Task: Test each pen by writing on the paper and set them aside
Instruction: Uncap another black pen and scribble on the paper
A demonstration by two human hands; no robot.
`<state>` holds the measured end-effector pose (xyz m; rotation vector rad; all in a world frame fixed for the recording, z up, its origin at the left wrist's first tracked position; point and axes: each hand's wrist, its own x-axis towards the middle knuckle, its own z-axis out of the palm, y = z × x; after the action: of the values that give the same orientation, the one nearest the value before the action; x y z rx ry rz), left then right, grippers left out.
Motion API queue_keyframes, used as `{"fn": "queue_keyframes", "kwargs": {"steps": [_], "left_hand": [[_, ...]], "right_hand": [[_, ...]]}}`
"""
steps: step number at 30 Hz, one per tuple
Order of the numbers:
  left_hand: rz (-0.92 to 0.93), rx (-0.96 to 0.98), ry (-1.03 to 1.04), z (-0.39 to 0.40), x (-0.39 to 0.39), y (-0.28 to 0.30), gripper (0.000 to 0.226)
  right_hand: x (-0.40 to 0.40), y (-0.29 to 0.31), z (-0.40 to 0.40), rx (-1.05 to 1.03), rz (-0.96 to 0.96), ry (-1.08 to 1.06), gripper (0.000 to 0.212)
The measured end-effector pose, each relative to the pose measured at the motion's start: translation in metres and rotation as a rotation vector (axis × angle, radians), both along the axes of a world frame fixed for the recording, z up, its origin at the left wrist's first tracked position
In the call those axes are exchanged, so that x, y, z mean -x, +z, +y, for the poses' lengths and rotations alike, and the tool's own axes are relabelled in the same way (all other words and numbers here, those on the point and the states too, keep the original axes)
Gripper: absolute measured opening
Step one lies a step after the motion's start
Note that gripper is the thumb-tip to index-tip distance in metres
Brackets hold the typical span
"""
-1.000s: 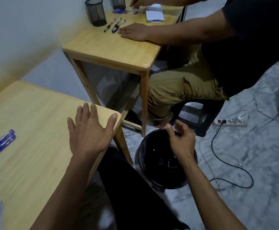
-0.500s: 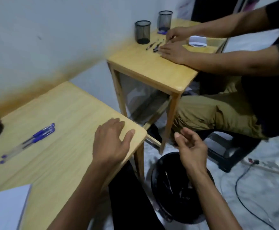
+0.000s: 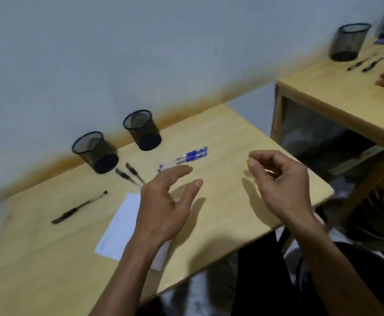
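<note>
Plain pale wall, orange-brown tint along its base where it meets the tabletops. Light wooden table pushed against it. Second matching wooden table to the right, also at the wall, gap between the two. Underside of the second table is shadowed, details unclear. Light is dim and even; soft shadows fall on the near tabletop.
</note>
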<state>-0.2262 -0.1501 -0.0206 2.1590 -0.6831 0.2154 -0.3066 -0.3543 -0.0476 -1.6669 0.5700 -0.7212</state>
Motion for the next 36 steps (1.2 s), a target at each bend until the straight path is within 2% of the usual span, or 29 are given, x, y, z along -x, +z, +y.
{"fn": "queue_keyframes", "kwargs": {"steps": [6, 10, 13, 16, 19, 23, 27, 31, 34, 36], "left_hand": [[-0.011, 0.022, 0.3, 0.109, -0.012, -0.007, 0.029], [0.023, 0.023, 0.525, 0.167, -0.016, -0.03, 0.03], [0.066, -0.104, 0.652, 0.196, -0.021, -0.05, 0.037], [0.071, -0.333, 0.663, 0.219, -0.031, -0.071, 0.048], [0.102, -0.434, 0.649, 0.233, -0.039, -0.087, 0.06], [0.076, -0.429, 0.677, 0.233, -0.041, -0.096, 0.056], [-0.041, -0.434, 0.707, 0.231, -0.038, -0.102, 0.059], [-0.013, -0.441, 0.717, 0.231, -0.039, -0.1, 0.061], [-0.018, -0.273, 0.76, 0.232, -0.039, -0.095, 0.061], [-0.129, -0.174, 0.822, 0.234, -0.038, -0.087, 0.056]], "right_hand": [[-0.063, 0.011, 0.095, 0.134, -0.027, 0.27, 0.019], [-0.1, 0.015, 0.154, 0.282, 0.052, 0.528, 0.019], [-0.135, 0.017, 0.189, 0.392, 0.103, 0.658, 0.019], [-0.175, 0.015, 0.217, 0.537, 0.175, 0.743, 0.022], [-0.207, 0.008, 0.24, 0.7, 0.281, 0.823, 0.03], [-0.23, -0.01, 0.262, 0.987, 0.267, 0.864, 0.032], [-0.24, -0.021, 0.265, 1.154, 0.212, 0.844, 0.025], [-0.241, -0.022, 0.266, 1.204, 0.181, 0.854, 0.022], [-0.232, -0.016, 0.264, 1.188, 0.165, 0.839, 0.019], [-0.219, -0.006, 0.259, 1.123, 0.186, 0.887, 0.015]]}}
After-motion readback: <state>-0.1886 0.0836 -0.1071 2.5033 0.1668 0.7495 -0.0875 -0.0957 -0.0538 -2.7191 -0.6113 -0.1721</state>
